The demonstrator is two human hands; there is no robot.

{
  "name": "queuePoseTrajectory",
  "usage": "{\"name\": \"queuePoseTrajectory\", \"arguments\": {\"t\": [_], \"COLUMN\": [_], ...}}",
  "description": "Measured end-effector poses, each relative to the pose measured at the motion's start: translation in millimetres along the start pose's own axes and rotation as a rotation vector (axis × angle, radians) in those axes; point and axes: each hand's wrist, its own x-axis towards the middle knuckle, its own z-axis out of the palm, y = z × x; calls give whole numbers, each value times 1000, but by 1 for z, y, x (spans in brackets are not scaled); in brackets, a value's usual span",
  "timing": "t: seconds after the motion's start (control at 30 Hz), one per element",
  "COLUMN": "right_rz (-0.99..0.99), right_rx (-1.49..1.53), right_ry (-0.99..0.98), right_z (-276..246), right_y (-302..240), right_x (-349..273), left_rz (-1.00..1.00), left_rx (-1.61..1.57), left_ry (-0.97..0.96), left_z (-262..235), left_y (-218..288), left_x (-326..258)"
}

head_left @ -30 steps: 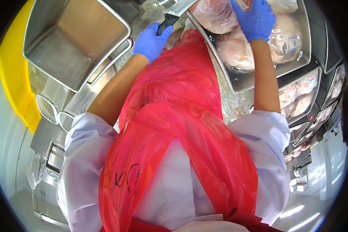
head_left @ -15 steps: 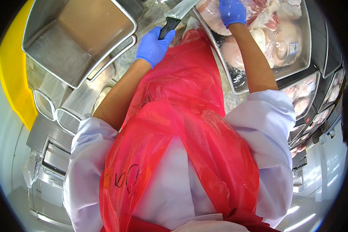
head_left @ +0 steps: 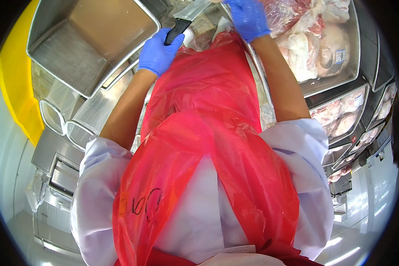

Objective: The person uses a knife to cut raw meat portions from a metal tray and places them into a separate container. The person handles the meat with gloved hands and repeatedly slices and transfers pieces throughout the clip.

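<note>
My left hand (head_left: 158, 52), in a blue glove, is closed round the black handle of a knife (head_left: 191, 12). The blade points up and right, and its tip is close to my right hand (head_left: 248, 20). That blue-gloved hand is curled above the near-left edge of a metal tray (head_left: 337, 84). Its fingertips are at the upper picture edge, by a small pale bit of something, so what they grip cannot be made out. Raw meat (head_left: 334, 48), pale and red with clear plastic wrap and a small label, lies in the tray right of my right forearm.
A deep metal bin (head_left: 82, 48) stands at the left, beside a yellow curved surface (head_left: 13, 84). Below it are metal-rimmed clear containers (head_left: 53, 113). More trays of packed meat (head_left: 341, 115) are stacked at the right. A red plastic apron (head_left: 199, 93) covers my front.
My right hand has moved left from over the meat to the tray's edge, toward the blade. My left hand with the knife has shifted slightly left and down.
</note>
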Motion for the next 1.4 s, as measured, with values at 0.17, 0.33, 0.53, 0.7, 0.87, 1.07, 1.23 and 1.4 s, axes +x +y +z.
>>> {"name": "queuePoseTrajectory", "arguments": {"t": [0.17, 0.33, 0.53, 0.7, 0.87, 1.07, 1.23, 1.4], "right_rz": [396, 544, 657, 689, 654, 615, 637, 606], "right_rx": [-61, -419, -483, -699, -838, -865, -852, -841], "right_ry": [287, 457, 591, 635, 684, 810, 821, 842], "right_z": [-50, -106, -111, -102, -92, -71, -65, -61], "right_y": [86, 120, 150, 144, 155, 168, 168, 172], "right_x": [-67, -61, -46, -40, -46, -44, -45, -40], "left_rz": [138, 295, 438, 311, 536, 619, 774, 768], "left_rx": [128, 196, 178, 71, 372, 377, 618, 824], "left_ry": [-14, -25, 0, -143, 2, 29, -4, -78], "left_z": [-28, -45, -65, -88, -111, -145, -158, -162], "left_y": [21, 39, 70, 102, 120, 157, 225, 238], "left_x": [-17, -14, 4, 10, 23, 35, 42, 76]}}
